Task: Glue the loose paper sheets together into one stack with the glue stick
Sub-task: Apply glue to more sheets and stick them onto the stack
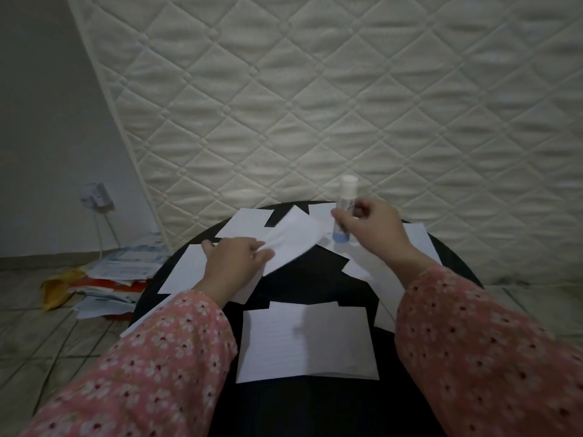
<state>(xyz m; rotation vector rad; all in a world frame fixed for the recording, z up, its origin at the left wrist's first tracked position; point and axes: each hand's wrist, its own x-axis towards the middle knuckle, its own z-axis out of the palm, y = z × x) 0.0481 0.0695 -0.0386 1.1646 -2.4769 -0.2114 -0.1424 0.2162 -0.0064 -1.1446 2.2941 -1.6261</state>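
Observation:
Several loose white paper sheets lie scattered over a round black table [303, 272]. My left hand [233, 266] pinches the edge of one white sheet [293, 238], which is lifted and blurred. My right hand [370, 228] grips the glue stick [344, 212], a white tube with a blue base and a white cap, held upright over the far side of the table. A lined sheet [306, 342] lies flat nearest to me at the table's front. Other sheets sit at the back left [244, 223] and at the right edge [419, 241].
A quilted white mattress [347, 105] leans upright just behind the table. On the tiled floor to the left lies a messy pile of papers and a yellow item [104, 279]. A wall socket with a plugged cable [96, 197] is on the left wall.

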